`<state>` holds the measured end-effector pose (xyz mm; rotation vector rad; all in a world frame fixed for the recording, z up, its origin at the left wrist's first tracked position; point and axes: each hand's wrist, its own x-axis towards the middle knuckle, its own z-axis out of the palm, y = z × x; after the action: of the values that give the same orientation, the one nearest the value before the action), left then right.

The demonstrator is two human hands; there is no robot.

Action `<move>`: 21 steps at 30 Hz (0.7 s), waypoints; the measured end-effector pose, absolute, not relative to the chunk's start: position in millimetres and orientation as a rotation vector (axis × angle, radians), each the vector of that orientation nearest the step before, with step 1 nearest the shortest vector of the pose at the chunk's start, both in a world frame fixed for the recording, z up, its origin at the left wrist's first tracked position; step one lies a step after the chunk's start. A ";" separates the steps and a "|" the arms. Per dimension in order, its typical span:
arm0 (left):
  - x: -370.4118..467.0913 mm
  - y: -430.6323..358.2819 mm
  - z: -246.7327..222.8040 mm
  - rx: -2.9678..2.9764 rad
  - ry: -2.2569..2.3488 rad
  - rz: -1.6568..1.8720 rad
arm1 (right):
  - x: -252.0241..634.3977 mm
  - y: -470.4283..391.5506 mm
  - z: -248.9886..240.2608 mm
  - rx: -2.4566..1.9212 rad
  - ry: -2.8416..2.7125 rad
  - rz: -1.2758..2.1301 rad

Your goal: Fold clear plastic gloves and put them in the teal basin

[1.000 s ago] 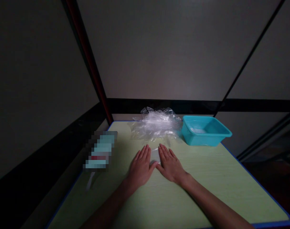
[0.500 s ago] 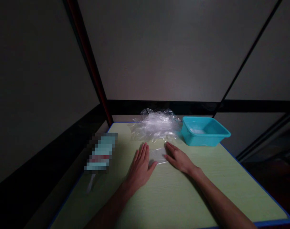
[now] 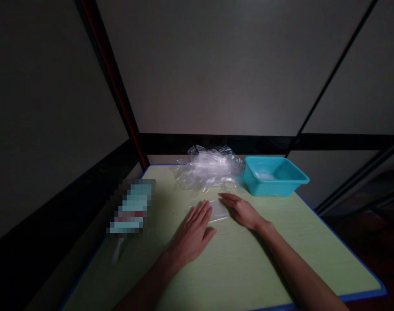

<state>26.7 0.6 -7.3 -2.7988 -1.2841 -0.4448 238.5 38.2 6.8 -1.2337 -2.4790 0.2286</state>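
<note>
A clear, flat piece of plastic film, maybe a folded bag, lies on the table between my hands. My left hand rests flat over its left part, fingers stretched forward and thumb out to the right. At its right edge is my right hand, fingers reaching left along the far right corner; its thumb is partly hidden beneath. No firm grip shows in either hand. Just beyond them sits a loose pile of crumpled clear plastic bags.
A turquoise plastic basket stands at the back right with something whitish inside. On the left edge lies a blurred-out pale green item. The light green table has a blue rim and meets a panelled wall.
My left hand has slid right, covering more of the film. My right hand's fingertips have shifted slightly left, its thumb tucking in. The whole view has moved a little.
</note>
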 end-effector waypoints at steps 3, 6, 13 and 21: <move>25.7 0.3 -7.2 -2.834 -1.230 -0.427 | 240.7 40.6 4.2 -1.238 -2.506 0.233; 25.3 0.7 -7.7 -2.845 -1.220 -0.414 | 242.2 42.3 2.6 -1.245 -2.513 0.234; 26.2 0.3 -6.3 -2.851 -1.238 -0.359 | 237.5 39.5 5.1 -1.249 -2.484 0.208; 26.4 0.3 -8.3 -2.830 -1.233 -0.395 | 208.5 25.9 0.4 -1.170 -2.620 0.117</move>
<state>26.4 0.3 -8.3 -2.8303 -1.2334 -0.3952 208.5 25.9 0.4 -1.1701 -2.6200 0.1170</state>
